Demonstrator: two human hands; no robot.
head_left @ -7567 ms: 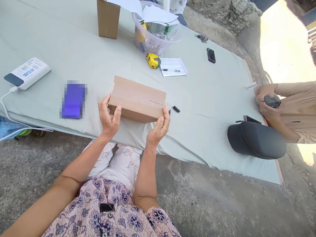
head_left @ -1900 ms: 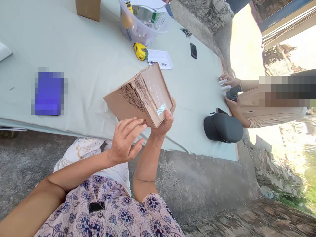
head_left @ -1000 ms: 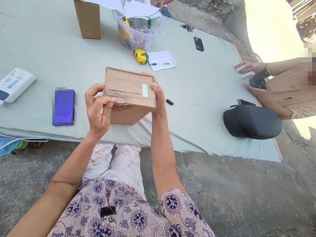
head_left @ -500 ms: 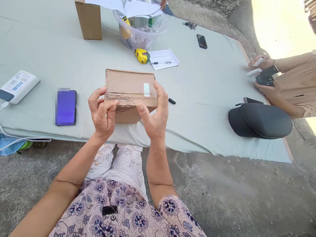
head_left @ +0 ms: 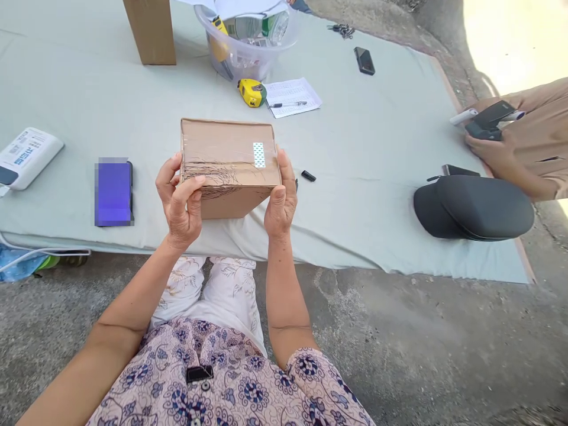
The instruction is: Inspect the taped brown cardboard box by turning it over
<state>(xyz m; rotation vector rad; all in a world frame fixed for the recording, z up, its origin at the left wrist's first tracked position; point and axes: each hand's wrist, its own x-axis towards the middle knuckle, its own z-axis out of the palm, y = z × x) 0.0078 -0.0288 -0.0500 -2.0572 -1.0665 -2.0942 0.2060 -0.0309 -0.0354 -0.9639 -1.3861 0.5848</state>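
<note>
Brown cardboard box (head_left: 222,139), gripped at opposite ends by the left hand (head_left: 181,210) and right hand (head_left: 281,207), probably to steady its black-scribbled face upward.

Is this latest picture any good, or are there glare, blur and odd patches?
Head view: sunlit ground at upper right, washed out nearly white; tablecloth, mostly in soft shade; cardboard box, left hand and right hand, fairly sharp. Also in the head view, coarse square blocks edge the purple rectangle.
</note>
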